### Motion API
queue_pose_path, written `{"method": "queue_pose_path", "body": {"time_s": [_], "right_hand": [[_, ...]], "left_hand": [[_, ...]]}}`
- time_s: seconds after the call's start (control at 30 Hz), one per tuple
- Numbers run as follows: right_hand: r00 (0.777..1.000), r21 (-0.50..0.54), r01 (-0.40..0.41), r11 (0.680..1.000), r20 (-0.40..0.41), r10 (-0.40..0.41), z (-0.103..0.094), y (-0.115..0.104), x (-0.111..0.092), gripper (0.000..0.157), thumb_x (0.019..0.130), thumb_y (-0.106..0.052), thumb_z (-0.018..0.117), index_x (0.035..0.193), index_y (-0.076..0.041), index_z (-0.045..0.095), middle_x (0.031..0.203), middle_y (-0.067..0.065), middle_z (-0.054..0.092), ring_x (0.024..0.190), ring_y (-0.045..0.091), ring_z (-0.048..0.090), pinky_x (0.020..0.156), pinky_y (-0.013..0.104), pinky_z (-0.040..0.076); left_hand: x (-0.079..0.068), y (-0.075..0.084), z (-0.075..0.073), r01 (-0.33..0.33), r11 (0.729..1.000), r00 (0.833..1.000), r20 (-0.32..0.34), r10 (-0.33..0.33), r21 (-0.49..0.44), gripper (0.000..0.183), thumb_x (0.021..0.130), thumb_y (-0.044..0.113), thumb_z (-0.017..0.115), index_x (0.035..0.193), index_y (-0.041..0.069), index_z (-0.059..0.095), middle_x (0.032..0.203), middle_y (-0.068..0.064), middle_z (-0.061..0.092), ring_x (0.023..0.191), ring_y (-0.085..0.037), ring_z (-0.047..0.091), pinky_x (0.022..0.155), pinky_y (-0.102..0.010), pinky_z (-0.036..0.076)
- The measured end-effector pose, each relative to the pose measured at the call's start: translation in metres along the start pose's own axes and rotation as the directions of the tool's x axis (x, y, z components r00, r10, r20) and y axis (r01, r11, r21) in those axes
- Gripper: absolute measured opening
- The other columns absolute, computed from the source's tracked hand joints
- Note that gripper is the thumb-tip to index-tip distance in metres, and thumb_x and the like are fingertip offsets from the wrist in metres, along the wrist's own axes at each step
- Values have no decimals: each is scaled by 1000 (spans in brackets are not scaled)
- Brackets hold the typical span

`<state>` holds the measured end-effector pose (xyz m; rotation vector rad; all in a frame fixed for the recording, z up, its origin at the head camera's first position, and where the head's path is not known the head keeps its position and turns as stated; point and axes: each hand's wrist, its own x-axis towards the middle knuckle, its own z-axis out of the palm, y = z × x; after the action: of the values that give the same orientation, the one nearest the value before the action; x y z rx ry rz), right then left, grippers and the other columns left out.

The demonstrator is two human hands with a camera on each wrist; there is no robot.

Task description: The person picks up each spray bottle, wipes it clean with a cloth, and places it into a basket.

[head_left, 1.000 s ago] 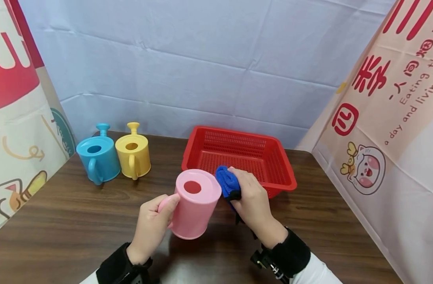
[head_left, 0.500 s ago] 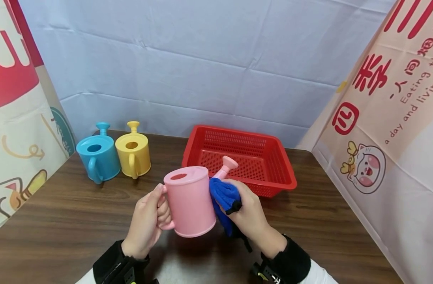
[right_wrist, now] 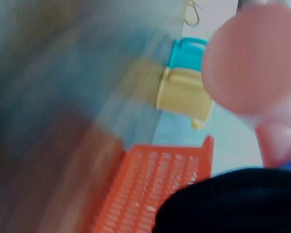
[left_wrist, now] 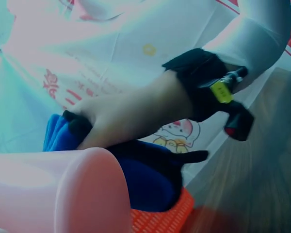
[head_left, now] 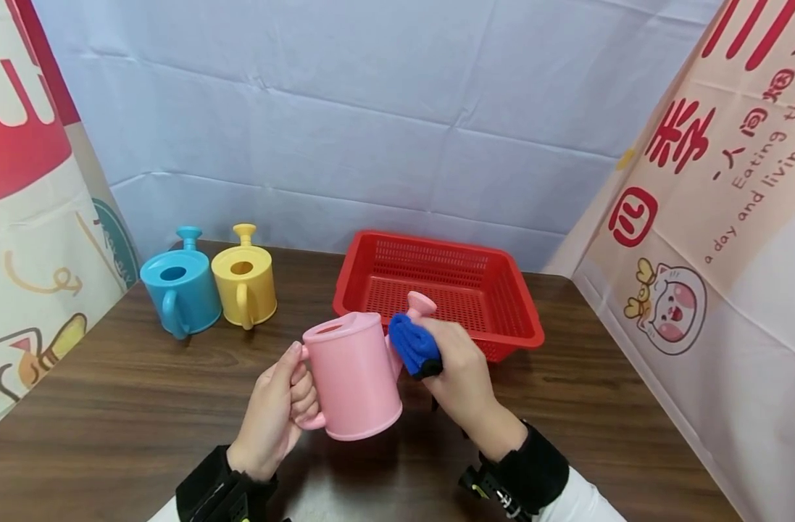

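Observation:
A pink watering can (head_left: pixel 360 380) is held up over the table, tilted slightly. My left hand (head_left: pixel 273 409) grips its handle, fingers curled through it and thumb on top. In my right hand (head_left: pixel 461 370) is a blue cloth (head_left: pixel 412 344) with a black edge, wrapped about the can's spout below the pink sprinkler head. The left wrist view shows the cloth (left_wrist: pixel 150 179) hanging in folds beneath the right hand (left_wrist: pixel 121 119), beside the can's base (left_wrist: pixel 94 194). In the right wrist view the can's round bottom (right_wrist: pixel 254 60) is close to the camera.
A red slotted basket (head_left: pixel 436 286) stands behind the hands, near the back wall cloth. At the back left a blue watering can (head_left: pixel 185 293) and a yellow watering can (head_left: pixel 247 286) stand upright side by side. Printed cloths hang at both sides of the wooden table (head_left: pixel 143 420).
The pink can has turned so its spout points right, where the cloth hid it before. The right hand has moved the cloth from the can's side up along the spout.

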<state>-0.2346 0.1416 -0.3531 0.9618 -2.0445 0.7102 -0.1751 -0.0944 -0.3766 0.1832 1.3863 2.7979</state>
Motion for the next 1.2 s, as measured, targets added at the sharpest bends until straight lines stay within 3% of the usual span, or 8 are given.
{"method": "queue_pose_path", "body": {"time_s": [0.17,0.3,0.6,0.73,0.83,1.07,1.2], "right_hand": [[998,163,5,987,67,-16,5,-7,-11,61,60,0,85,114,-3,58,105,9,64,96,22,59,84,39,49],[997,213,-16,977,81,-1,7,-6,-15,55,65,-2,83,115,-4,57,106,7,63,97,21,58,86,36,47],[1000,29,2,1000,26,-3,5,3,-5,63,59,1,86,115,-4,58,107,10,64,95,24,59,83,41,49],[999,-47,-40,998,-20,39,1,11,2,65,58,2,86,116,-3,56,109,12,63,97,28,59,84,45,49],[997,-48,-71,996,-22,70,1,13,3,66,58,3,85,117,-3,56,111,12,63,99,28,58,85,45,48],[999,112,-25,993,25,22,8,5,-9,60,59,6,83,113,-3,58,106,10,64,97,25,58,85,41,48],[997,256,42,966,57,-59,10,1,-16,44,77,-12,76,115,-3,57,107,10,63,98,23,58,90,32,46]], "left_hand": [[2,2,-4,-1,998,1000,-9,0,-57,45,100,34,40,62,13,29,51,1,17,41,-13,14,41,-25,10],[2,2,-7,-8,997,1000,9,9,-72,45,101,34,39,62,12,28,51,0,16,42,-13,13,41,-26,10],[-1,0,-6,6,999,1000,17,-6,-40,44,101,33,40,63,12,30,51,0,18,42,-14,15,41,-26,11],[-2,0,-6,32,998,999,24,-31,-48,45,101,34,40,63,12,28,51,1,18,42,-14,16,42,-26,12],[-2,0,-6,49,997,999,17,-48,-55,45,100,34,41,63,12,29,51,1,19,42,-14,17,42,-26,12],[0,-1,-10,60,994,998,8,-59,-93,44,101,35,39,63,14,31,51,1,19,42,-13,16,42,-25,13],[2,-1,-15,52,984,998,45,-45,-172,45,102,35,35,64,13,28,52,2,19,42,-12,16,42,-25,10]]}}
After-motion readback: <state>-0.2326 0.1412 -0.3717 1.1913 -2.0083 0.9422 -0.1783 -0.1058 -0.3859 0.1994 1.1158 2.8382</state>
